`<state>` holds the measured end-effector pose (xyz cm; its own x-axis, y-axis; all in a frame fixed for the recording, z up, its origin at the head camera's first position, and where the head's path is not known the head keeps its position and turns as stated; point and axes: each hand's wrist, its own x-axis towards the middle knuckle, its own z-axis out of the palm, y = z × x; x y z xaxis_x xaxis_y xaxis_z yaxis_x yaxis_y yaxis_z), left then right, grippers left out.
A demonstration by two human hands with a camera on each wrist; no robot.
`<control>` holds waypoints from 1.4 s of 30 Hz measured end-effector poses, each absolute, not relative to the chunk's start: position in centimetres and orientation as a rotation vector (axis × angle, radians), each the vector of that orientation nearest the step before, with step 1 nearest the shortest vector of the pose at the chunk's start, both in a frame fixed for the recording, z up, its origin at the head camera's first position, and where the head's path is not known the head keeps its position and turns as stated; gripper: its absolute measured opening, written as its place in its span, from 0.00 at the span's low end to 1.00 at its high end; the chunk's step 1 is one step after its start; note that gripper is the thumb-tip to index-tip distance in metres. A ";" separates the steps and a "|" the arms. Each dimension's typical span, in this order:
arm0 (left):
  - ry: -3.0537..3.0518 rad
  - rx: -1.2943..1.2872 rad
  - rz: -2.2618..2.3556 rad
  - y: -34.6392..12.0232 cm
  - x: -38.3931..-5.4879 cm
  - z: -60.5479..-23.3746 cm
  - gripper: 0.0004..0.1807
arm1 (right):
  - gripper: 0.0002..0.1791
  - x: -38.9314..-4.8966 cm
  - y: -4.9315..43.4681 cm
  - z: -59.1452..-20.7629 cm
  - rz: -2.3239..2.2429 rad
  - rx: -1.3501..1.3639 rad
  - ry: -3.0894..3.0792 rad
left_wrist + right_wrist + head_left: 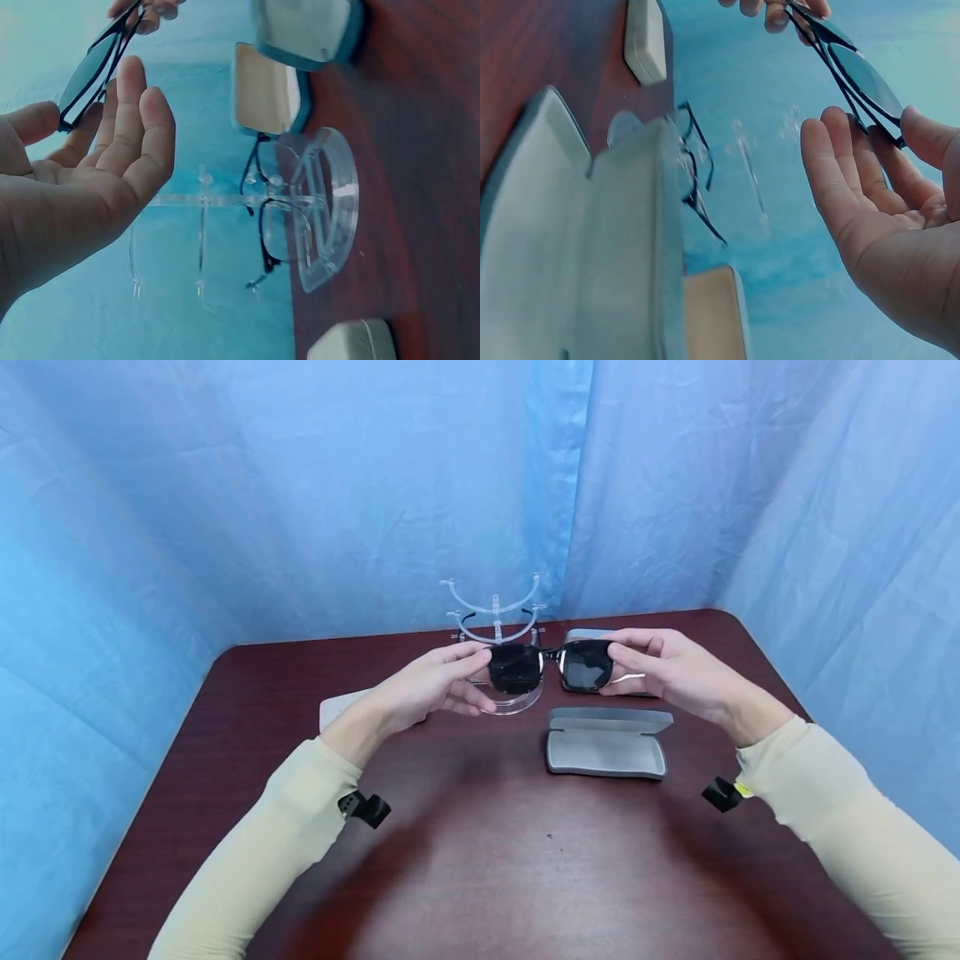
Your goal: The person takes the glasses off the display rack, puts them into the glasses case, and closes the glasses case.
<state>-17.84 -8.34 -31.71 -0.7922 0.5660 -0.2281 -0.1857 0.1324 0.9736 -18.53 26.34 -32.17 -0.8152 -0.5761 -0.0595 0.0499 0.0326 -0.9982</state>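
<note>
Black sunglasses [516,670] with dark lenses are held up above the table between both hands. My left hand [438,681] pinches one outer end between thumb and fingers, its other fingers spread loosely. At the opposite end my right hand [671,670] has the same kind of thumb-and-finger pinch. Both wrist views show the temples folded behind the lenses of the sunglasses [91,71]. Behind them stands a clear display rack [497,610] with curved tiers. Thin dark-framed eyeglasses [285,232] sit on its lower tier, and its upper tiers carry nothing.
An open grey glasses case [606,753] lies on the dark red table [495,860] in front of the right hand. Another open case [264,90] is behind that hand. A pale case [341,703] is partly hidden by the left wrist. Blue curtains [337,485] enclose the table.
</note>
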 end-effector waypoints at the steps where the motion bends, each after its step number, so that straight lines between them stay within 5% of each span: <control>1: 1.851 0.373 1.715 -8.0 -18.1 -31.6 0.21 | 0.18 -18.7 26.7 -32.0 -1.840 -0.532 1.869; 11: 1.902 0.369 1.727 -4.1 -20.6 -30.9 0.22 | 0.23 -19.9 30.0 -31.6 -1.820 -0.386 2.060; 25: 1.903 0.286 1.649 0.5 -22.9 -33.9 0.23 | 0.13 -21.6 34.0 -35.2 -1.895 -0.322 2.016; 42: 1.916 0.183 1.679 3.6 -23.8 -36.8 0.25 | 0.15 -22.4 35.9 -39.2 -2.029 -0.234 1.879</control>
<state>-23.82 3.59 -36.81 -0.8230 0.4626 -0.3296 -0.2660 0.1988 0.9432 -22.43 35.87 -39.25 -0.9198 -0.3726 -0.1234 0.1516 -0.0473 -0.9873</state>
